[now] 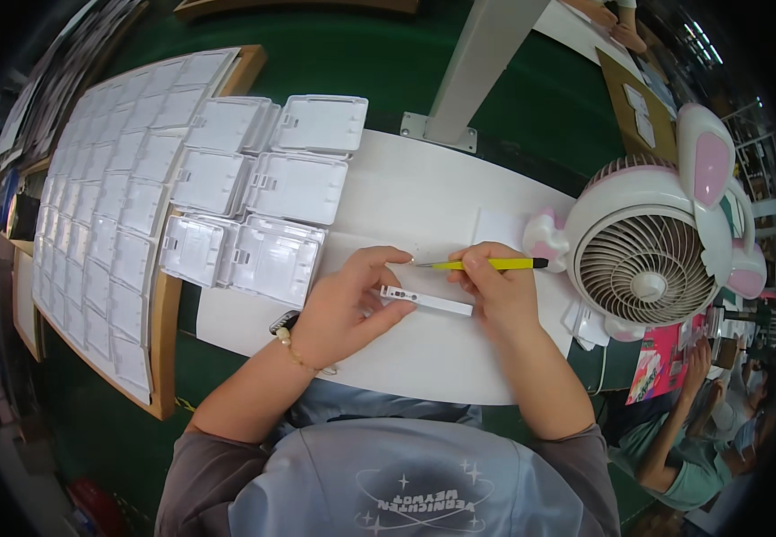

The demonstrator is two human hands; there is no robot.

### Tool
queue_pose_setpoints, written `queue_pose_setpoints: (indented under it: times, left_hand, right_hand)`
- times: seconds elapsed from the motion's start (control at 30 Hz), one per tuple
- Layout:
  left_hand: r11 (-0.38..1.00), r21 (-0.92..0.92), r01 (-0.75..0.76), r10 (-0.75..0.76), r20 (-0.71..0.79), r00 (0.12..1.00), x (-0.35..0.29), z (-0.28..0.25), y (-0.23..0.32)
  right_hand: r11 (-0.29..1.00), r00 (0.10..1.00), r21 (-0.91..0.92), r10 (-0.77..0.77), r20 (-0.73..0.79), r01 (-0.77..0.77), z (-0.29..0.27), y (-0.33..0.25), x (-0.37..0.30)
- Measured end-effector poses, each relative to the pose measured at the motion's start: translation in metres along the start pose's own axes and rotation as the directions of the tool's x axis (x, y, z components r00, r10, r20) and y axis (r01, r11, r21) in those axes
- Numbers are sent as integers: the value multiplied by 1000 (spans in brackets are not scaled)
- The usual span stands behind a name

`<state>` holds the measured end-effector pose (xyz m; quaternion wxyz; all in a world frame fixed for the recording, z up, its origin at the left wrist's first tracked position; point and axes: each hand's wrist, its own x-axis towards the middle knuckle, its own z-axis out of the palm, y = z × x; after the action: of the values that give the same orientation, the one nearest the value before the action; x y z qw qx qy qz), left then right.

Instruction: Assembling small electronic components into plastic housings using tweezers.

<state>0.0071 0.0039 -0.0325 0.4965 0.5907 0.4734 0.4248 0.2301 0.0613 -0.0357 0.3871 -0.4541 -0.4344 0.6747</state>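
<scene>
My left hand (352, 295) grips one end of a narrow white plastic case (428, 302), seen edge-on, with small dark openings near that end. Its index finger stretches toward the thin metal tip of a slim yellow tool with a black end (500, 264). Pinched in my right hand (500, 291), the tool lies roughly level above the case, its tip pointing left. The lower fingers of my right hand are close to the case's far end; whether they touch it is hidden. Whether the tool is a knife or tweezers cannot be made out.
Stacks of white plastic cases (294, 192) stand at the left of the white table (406, 197), beside a wood-edged board (168, 331) covered with more cases. A white and pink fan (647, 259) stands on the right. A metal post (477, 72) rises behind. Other people (674, 456) sit at right.
</scene>
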Motion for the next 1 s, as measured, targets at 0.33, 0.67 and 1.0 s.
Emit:
queue_pose_setpoints:
  times: [0.33,0.67,1.0]
  left_hand:
    - [999,36,-37,36,18,999,2,1,3]
    - [991,69,-112,110,25,994,-1,0,1]
    - [965,224,-135,146,-32,989,3,0,3]
  right_hand:
    - [1000,1000,0,-17,23,17,5,-5,-1]
    - [998,998,44,-54,35,52,5,-4,-2]
    - [914,956,-306,-210,208,267,-11,-17,-7]
